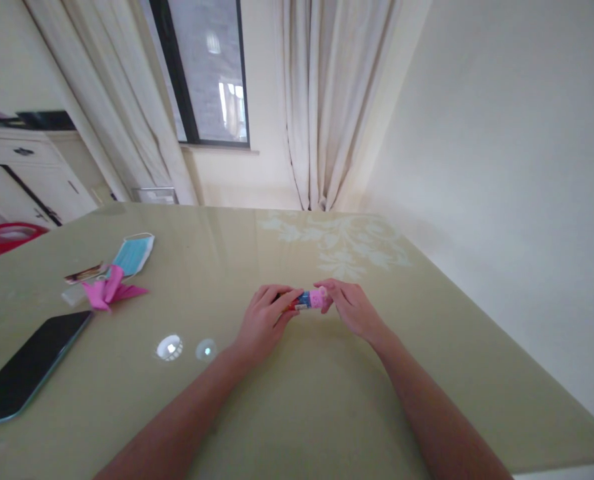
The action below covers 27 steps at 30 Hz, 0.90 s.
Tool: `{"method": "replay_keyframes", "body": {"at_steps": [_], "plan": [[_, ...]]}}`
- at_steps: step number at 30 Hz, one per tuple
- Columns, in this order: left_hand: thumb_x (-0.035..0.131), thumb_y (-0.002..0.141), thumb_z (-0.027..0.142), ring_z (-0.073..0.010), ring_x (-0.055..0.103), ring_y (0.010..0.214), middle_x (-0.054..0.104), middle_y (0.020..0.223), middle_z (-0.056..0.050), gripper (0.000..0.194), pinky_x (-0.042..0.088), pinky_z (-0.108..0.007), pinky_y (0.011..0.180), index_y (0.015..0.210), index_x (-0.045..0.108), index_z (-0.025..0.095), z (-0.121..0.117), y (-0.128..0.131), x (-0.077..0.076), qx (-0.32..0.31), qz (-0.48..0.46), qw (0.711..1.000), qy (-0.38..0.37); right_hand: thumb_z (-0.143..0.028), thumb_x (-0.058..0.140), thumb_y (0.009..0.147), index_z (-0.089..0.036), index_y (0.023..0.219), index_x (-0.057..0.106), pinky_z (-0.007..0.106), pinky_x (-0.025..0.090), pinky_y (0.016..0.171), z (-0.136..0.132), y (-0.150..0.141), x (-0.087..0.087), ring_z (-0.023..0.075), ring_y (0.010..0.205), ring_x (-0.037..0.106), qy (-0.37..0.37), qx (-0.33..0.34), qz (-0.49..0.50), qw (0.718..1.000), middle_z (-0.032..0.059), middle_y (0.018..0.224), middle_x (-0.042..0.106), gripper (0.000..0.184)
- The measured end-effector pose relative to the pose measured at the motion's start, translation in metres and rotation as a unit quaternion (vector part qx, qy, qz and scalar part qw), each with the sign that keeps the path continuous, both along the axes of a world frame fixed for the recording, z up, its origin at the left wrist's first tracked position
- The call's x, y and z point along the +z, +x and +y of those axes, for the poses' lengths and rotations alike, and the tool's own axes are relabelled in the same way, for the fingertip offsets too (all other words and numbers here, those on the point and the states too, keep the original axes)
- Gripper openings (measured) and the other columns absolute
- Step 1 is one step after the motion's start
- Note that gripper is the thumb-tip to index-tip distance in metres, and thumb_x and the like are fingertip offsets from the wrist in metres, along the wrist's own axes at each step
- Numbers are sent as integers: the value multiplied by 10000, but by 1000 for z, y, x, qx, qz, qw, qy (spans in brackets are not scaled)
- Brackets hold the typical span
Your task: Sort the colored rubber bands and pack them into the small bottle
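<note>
A small tube (304, 300) with a blue and red printed body and a pink end lies sideways between my hands, just above or on the table; I cannot tell which. My left hand (265, 317) is wrapped around the body from the left, hiding part of its label. On the other side, the fingers of my right hand (354, 308) are closed on the pink end (319, 298).
On the glossy greenish table (301, 413) at left lie a dark tablet (31, 367), a pink folded-paper shape (111, 288) and a blue face mask (134, 253). Two bright round spots show left of my hands. A white wall (517, 167) runs along the right edge.
</note>
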State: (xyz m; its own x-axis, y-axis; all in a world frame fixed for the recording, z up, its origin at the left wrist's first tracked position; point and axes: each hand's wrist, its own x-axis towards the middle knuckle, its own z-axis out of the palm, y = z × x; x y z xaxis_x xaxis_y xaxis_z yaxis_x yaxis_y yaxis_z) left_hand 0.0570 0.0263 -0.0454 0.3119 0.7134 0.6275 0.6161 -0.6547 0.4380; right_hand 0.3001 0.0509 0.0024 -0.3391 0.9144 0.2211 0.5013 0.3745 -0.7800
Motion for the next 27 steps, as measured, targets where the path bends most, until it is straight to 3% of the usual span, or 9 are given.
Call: {"method": "replay_keyframes", "body": {"at_steps": [2,5,7,10,12,15,20,24,27], "plan": [[663,997,218,-254,624,1115,728,1207,-78,348,538,-420,990,1338,697,274,0,1,1,1,1,1000,0,-662,519,1015,-209,1287,724,284,454,597,2,2,-1,149,601,561,9,-8,17,1000,59,938,767,567],[665,995,216,-254,622,1122,726,1208,-76,355,536,-415,994,1342,697,283,1,1,1,10,-3,1000,0,-633,837,784,-264,1452,601,276,467,572,3,4,1,128,618,529,8,36,46,998,89,1252,738,799],[660,999,216,-256,620,1125,724,1211,-77,356,535,-419,996,1346,693,284,1,0,0,10,-5,1000,-2,-618,791,841,-259,1392,645,280,462,578,2,4,1,140,613,536,11,32,35,999,67,1103,777,674],[664,996,212,-257,619,1123,724,1210,-79,358,533,-428,999,1347,693,274,1,1,0,0,-2,1000,0,-597,435,1063,-221,1206,751,298,457,618,2,5,0,169,588,574,32,-35,-17,999,24,702,714,512],[668,993,210,-257,615,1122,724,1212,-82,361,533,-427,998,1349,692,264,1,2,0,-2,-1,1000,1,-599,418,1065,-214,1251,736,303,467,628,3,6,-1,172,616,594,35,-34,-21,999,51,818,760,534],[673,987,204,-261,616,1114,726,1209,-87,358,533,-429,992,1342,695,249,2,2,1,4,-4,1000,-6,-605,738,886,-225,1346,683,288,462,593,4,7,1,151,645,570,21,29,4,999,91,1157,767,599],[696,970,203,-263,625,1094,735,1196,-86,363,536,-425,975,1329,704,254,4,0,-1,16,-22,999,-24,-548,732,921,-200,1129,764,290,429,618,2,2,3,148,630,529,39,33,-20,998,40,885,740,408],[685,980,226,-256,642,1070,748,1175,-85,353,543,-410,953,1332,702,252,4,2,-3,3,-32,999,-26,-584,605,1004,-178,1100,715,291,427,641,2,-2,-2,168,684,566,24,43,-32,998,35,845,704,432],[658,1001,265,-256,646,1069,750,1172,-90,341,547,-414,957,1340,697,250,4,2,-1,3,-45,999,-21,-624,474,1052,-183,912,685,297,414,641,4,-5,-9,172,667,565,21,38,-31,999,22,740,647,509]]}}
